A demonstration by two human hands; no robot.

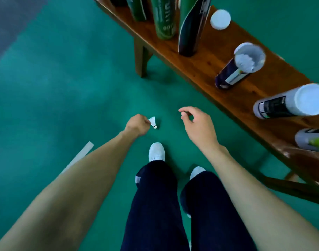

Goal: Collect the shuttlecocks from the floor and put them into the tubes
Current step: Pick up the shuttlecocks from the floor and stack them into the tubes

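Pinching a shuttlecock (pixel 153 122) by its feathers, the left hand (pixel 137 126) holds it low over the green floor (pixel 64 87), cork down, just ahead of the white shoes (pixel 156 152). The right hand (pixel 196 124) hangs beside it, fingers loosely curled, holding nothing. Looks like the pickup is done; next comes the carry to the wooden surface (pixel 205 62), where an open tube (pixel 240 65) already shows feathers inside, and the cork should go in first.

The surface (pixel 205 60) is brown wood with a glossy varnish. The floor (pixel 64 78) looks like smooth, matt green vinyl. The open tube (pixel 240 67) has a shiny printed skin, and the white lid (pixel 220 19) looks like smooth plastic. The shuttlecock (pixel 153 121) has white feathers. The trousers (pixel 155 205) are dark matt cloth.
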